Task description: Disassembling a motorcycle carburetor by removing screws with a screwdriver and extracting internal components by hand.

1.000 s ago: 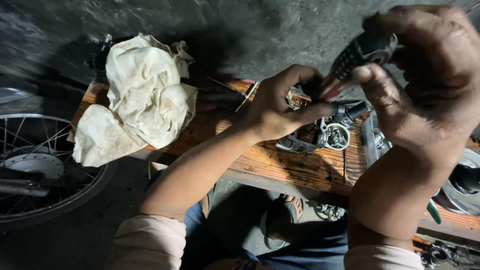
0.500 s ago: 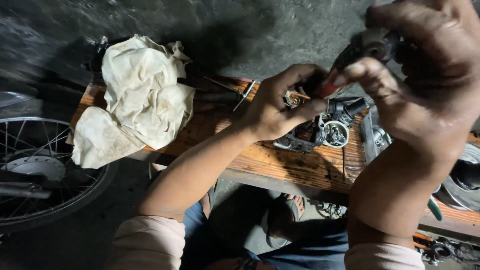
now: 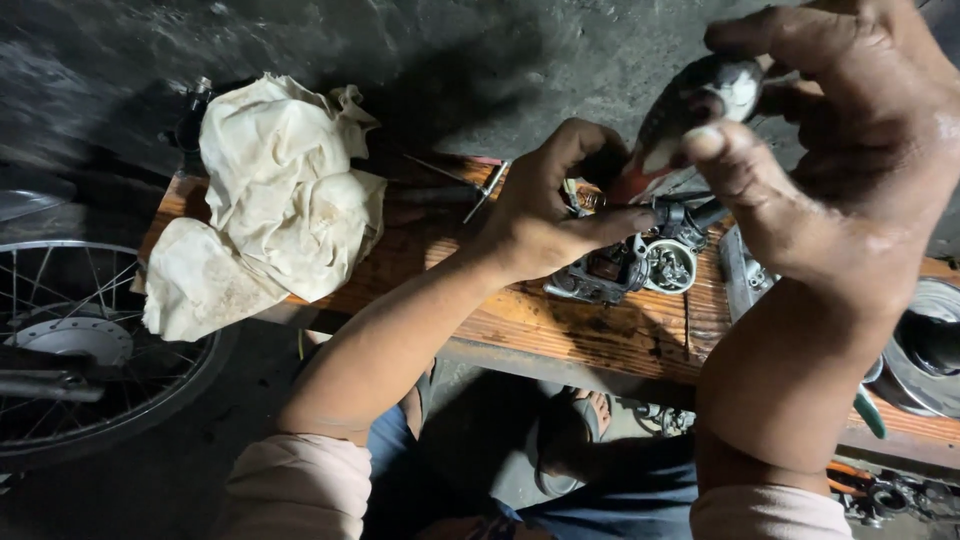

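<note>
While a spoked wheel (image 3: pixel 75 345) is standing at the left edge of the view, a long wooden bench (image 3: pixel 560 330) is stretching across the middle over a dark concrete floor (image 3: pixel 420 60). A crumpled pale rag (image 3: pixel 270 200) is lying on the bench's left end. Raised close to the camera, the right hand (image 3: pixel 850 170) is closing its thumb and fingers around the handle of a screwdriver (image 3: pixel 690 105), whose shaft is slanting down and left. Lower down, the left hand (image 3: pixel 555 215) is pinching a small brass part (image 3: pixel 585 200) between thumb and fingertips, just above a grey metal carburettor (image 3: pixel 625 268) that is sitting on the bench's middle. A thin metal tool (image 3: pixel 480 190) is lying beside the rag.
</note>
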